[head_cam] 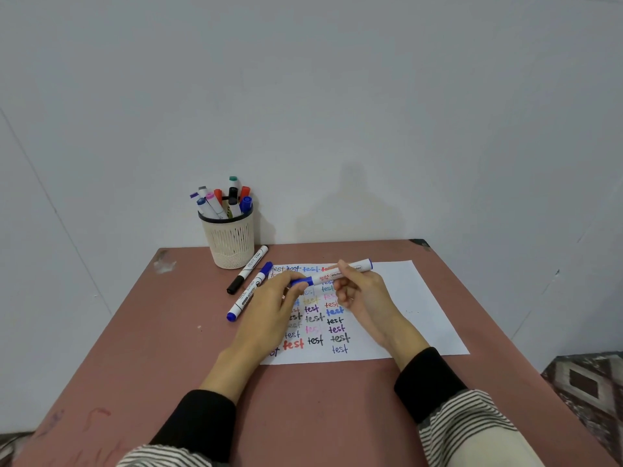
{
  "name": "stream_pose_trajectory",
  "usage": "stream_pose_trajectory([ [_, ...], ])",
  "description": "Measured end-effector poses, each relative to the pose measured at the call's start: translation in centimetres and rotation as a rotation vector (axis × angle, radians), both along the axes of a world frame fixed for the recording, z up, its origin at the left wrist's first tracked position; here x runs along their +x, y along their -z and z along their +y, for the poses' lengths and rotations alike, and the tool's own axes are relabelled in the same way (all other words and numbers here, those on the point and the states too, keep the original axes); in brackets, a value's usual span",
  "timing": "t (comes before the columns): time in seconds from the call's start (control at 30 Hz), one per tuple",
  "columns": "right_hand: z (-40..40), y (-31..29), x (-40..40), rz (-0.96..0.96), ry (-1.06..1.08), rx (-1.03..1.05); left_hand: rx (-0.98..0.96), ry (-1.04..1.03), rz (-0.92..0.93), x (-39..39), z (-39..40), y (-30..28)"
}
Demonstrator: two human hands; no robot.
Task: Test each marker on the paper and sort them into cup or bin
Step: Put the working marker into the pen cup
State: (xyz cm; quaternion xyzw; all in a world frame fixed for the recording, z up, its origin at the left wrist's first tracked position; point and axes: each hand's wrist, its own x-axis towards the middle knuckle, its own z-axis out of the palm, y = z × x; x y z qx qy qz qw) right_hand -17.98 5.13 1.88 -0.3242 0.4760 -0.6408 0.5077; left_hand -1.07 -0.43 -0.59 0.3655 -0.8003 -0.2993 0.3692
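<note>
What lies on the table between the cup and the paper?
In the head view, two capped markers: a black marker beside the cup, a blue marker along the paper.

- One head-worn view, looking forward and down from close above the desk.
- It faces the wall behind.

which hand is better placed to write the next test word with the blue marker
Right. The right hand already holds the blue marker's barrel over the paper, while the left hand pinches only its cap end. Once the left pulls the cap off, the right can likely write.
</note>
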Motion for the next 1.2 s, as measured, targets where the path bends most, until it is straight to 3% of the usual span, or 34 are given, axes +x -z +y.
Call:
stream_pose_trajectory([
  [0.33, 2.8, -1.3, -2.7, -0.145, 0.254, -0.086, -0.116, -0.184, -0.038, -2.7, 2.8, 0.4],
  [0.57, 12.1, -2.0, -12.0, -0.118, 0.608, -0.195, -0.244, 0.014, -0.136, -14.4, 9.2, 0.9],
  [0.7, 17.4, -0.3, -17.2, -0.116, 0.783, -0.155, -0.261, 0.062, -0.243, -19.9, 12.3, 0.9],
  [0.93, 22.9, 8.7, -23.6, 0.084, 0.968, 0.226, -0.218, 0.132, -0.58, -23.7, 14.2, 1.9],
  [1.2, 26.4, 21.1, -24.1, 0.437, 0.625, 0.782, -0.249, 0.123, -0.598, -24.1, 14.1, 2.3],
])
